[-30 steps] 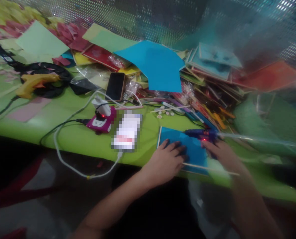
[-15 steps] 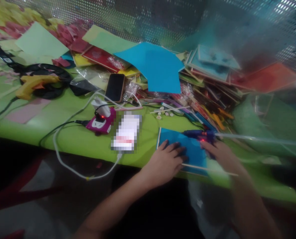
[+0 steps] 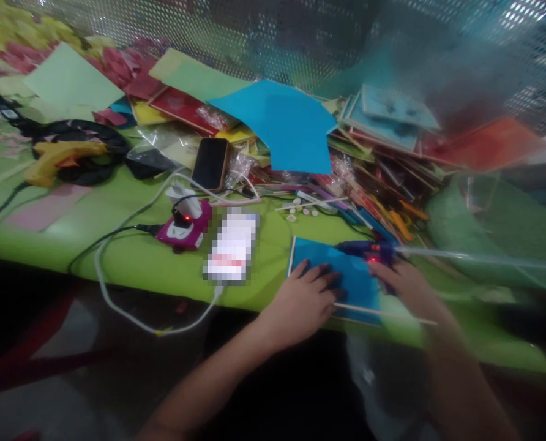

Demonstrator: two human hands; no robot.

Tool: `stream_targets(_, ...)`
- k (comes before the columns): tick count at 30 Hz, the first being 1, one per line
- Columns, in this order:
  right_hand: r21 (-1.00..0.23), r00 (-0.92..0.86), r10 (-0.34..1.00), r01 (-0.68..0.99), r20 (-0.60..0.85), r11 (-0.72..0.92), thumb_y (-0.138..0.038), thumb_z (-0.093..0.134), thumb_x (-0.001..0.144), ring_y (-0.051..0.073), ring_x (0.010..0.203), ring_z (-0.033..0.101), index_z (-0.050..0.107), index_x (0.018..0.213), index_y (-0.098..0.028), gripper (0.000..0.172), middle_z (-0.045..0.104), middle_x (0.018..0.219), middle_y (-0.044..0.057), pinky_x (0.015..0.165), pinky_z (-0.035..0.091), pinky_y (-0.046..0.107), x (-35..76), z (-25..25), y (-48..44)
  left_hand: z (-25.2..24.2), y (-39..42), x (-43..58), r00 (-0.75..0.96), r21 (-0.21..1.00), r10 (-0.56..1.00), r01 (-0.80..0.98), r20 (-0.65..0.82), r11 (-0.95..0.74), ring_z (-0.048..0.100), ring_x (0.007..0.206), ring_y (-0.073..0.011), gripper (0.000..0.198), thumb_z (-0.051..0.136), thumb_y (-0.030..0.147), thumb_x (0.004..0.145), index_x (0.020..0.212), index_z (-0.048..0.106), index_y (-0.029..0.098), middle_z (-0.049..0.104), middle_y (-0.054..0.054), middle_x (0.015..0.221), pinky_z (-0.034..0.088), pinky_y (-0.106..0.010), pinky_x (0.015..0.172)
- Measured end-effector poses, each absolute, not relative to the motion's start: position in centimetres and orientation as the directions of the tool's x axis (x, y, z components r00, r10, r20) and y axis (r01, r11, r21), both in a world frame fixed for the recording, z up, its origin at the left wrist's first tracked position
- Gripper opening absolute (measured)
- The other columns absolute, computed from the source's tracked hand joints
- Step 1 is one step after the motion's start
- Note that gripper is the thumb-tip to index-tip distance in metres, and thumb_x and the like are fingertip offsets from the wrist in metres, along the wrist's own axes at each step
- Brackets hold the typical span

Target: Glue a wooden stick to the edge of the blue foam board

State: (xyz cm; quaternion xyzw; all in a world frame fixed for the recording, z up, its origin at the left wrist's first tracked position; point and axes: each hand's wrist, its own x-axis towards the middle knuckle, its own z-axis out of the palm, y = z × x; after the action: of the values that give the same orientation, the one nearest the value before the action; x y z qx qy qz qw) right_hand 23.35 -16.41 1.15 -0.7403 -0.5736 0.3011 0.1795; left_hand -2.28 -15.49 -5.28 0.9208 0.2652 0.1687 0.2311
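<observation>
My left hand (image 3: 298, 303) lies flat, fingers spread, on a blue card (image 3: 360, 275) near the table's front edge. A thin wooden stick (image 3: 383, 313) runs along the card's front side and sticks out past its right corner; its left end meets the edge of my left hand. Another pale stick (image 3: 292, 256) lines the card's left side. My right hand (image 3: 404, 278) is closed around a dark blue hot glue gun (image 3: 376, 250) with a small red light. Its nozzle points left over the card's far edge, and a long clear glue stick (image 3: 456, 252) extends from its back.
Left of the card lie a lit, blurred-out phone (image 3: 231, 248) on a white cable and a purple power socket (image 3: 185, 226). A dark phone (image 3: 210, 164), a yellow glue gun (image 3: 66, 158) and blue paper (image 3: 295, 128) sit farther back, among piled cards, sticks and pens.
The whole view has shifted very slightly. Both hands, the card and the glue gun keep almost the same positions.
</observation>
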Motion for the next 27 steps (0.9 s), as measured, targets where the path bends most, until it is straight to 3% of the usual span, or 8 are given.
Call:
stream_targets(5,-0.577,0.184,0.951,0.761,-0.246,-0.297,-0.074,0.054,0.087,0.018,0.051,0.051,0.06,0.056,-0.024,0.059,0.052,0.049,0.001,0.054,0.042,0.033,24.8,1.2,-17.1,-5.2,-15.5,-2.3,0.8,0.524,0.569,0.408,0.188,-0.747,0.045,0.15,-0.0273,0.033,0.05,0.035,0.108,0.137,0.065,0.031,0.056,-0.001,0.157,0.028,-0.058,0.126)
stream_targets(12,-0.618,0.199,0.943,0.715,-0.268,-0.326,-0.073,0.056,0.087,0.019,0.052,0.054,0.067,0.066,-0.025,0.053,0.055,0.05,0.001,0.054,0.044,0.034,24.9,1.1,-17.3,-5.3,-15.4,-2.3,0.801,0.514,0.566,0.406,0.198,-0.755,0.046,0.149,-0.0278,0.032,0.053,0.036,0.107,0.136,0.065,0.031,0.057,-0.002,0.157,0.03,-0.058,0.126)
stream_targets(27,-0.638,0.26,0.936,0.685,-0.236,-0.351,-0.08,0.056,0.083,0.018,0.048,0.054,0.065,0.062,-0.024,0.061,0.055,0.047,0.002,0.051,0.043,0.032,26.0,0.9,-18.2,-5.6,-15.3,-2.4,0.796,0.515,0.57,0.409,0.201,-0.753,0.044,0.151,-0.0252,0.032,0.053,0.037,0.108,0.138,0.065,0.034,0.056,0.001,0.157,0.028,-0.056,0.128)
